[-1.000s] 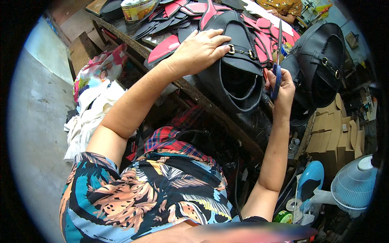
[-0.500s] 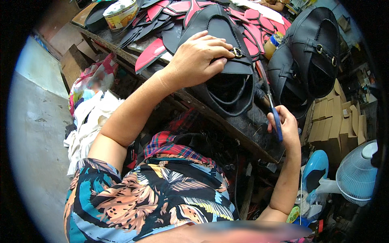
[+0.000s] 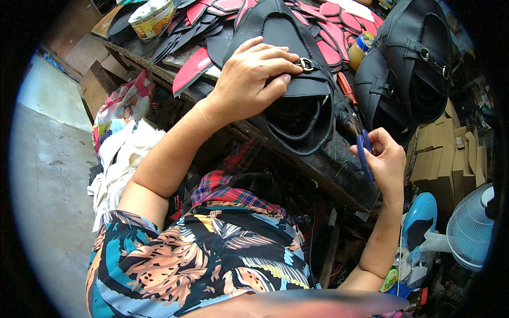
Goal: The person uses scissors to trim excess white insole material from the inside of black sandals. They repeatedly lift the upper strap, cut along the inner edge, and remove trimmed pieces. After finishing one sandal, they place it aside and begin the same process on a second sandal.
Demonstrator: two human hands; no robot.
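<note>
Shoe (image 3: pixel 307 87), black and fitted with a gold-coloured buckle (image 3: pixel 306 64), lies on the bench (image 3: pixel 347 183) in front of the person, its toe directed toward the far side and its open heel end toward the near edge. The left hand (image 3: pixel 260 77) lies over the left side of the shoe, its fingers bent and pointing right, with the fingertips close to the buckle; whether the hand grips the shoe or only presses on it cannot be told. The right hand (image 3: pixel 387 159) grasps a pair of scissors (image 3: pixel 362 153) by the blue handles near the right end of the bench, to the right of the shoe and apart from it; the blades point toward the far side and are hard to make out against the dark surface. Beyond the scissors lies a tool with a red handle (image 3: pixel 347 87), and farther off stands a jar with a blue lid (image 3: pixel 358 51). On the right are two more black shoes, a larger one (image 3: pixel 416 34) and, just to its left, a smaller one (image 3: pixel 371 74). Red cut pieces (image 3: pixel 331 40) spread across the far side of the bench; black cut pieces (image 3: pixel 191 37) lie overlapped at the far left, near a tub (image 3: pixel 151 20) with a yellow label. White cloth (image 3: pixel 124 164) is heaped at the left, while cardboard boxes (image 3: pixel 435 153) and a fan (image 3: pixel 472 228) stand at the right.
</note>
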